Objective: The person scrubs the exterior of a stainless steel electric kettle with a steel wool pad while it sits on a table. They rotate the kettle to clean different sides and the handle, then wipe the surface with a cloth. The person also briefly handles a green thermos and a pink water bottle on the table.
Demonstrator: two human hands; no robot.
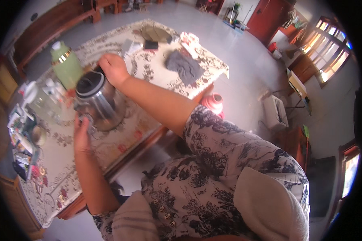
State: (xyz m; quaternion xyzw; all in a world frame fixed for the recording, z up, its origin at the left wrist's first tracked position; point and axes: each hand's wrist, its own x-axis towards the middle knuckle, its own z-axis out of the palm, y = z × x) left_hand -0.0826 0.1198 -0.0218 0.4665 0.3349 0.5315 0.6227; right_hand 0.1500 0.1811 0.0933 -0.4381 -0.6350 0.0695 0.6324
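A shiny steel kettle [105, 108] with a black lid stands on the flowered tablecloth [138, 114], towards the left of the view. My right hand [113, 70] is closed round its black handle at the far side; the fingertips are partly hidden. Low on the kettle's near left side, my left hand [82, 134] presses a small crumpled greyish cloth [87, 121] against the steel. Most of that cloth is covered by my fingers. Just behind the kettle rises a pale green thermos flask [65, 66], apart from both hands.
Packets and small items crowd the table's left end, beside a clear container [46, 105]. A dark grey cloth [184, 67], a pink cloth [189, 39] and an olive cloth [155, 33] lie towards the far side. Beyond the near edge is a pink flask [212, 103].
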